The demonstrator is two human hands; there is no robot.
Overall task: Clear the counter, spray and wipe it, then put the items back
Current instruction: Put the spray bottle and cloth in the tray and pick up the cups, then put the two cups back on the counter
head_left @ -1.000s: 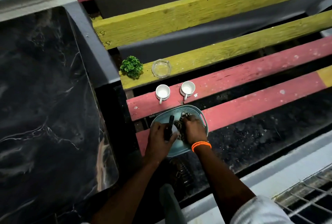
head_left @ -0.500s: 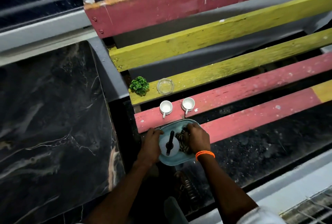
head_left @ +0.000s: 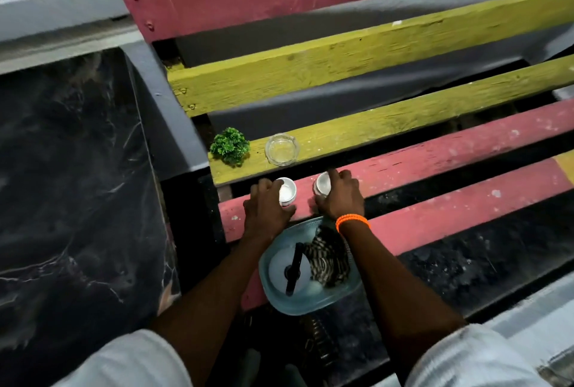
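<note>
Two white cups (head_left: 287, 191) (head_left: 322, 184) stand on the red slat, left hand (head_left: 268, 211) wrapped around one, right hand (head_left: 341, 197) around the other. Likely the put-back step: the dark marble surface (head_left: 77, 184) at left lies bare. Next move calls for lifting both upright and carrying left. Blue basket (head_left: 310, 304) with bottle and striped cloth sits just below the wrists. Plant (head_left: 230, 145) and glass ashtray (head_left: 281, 149) wait on the yellow slat beyond.
</note>
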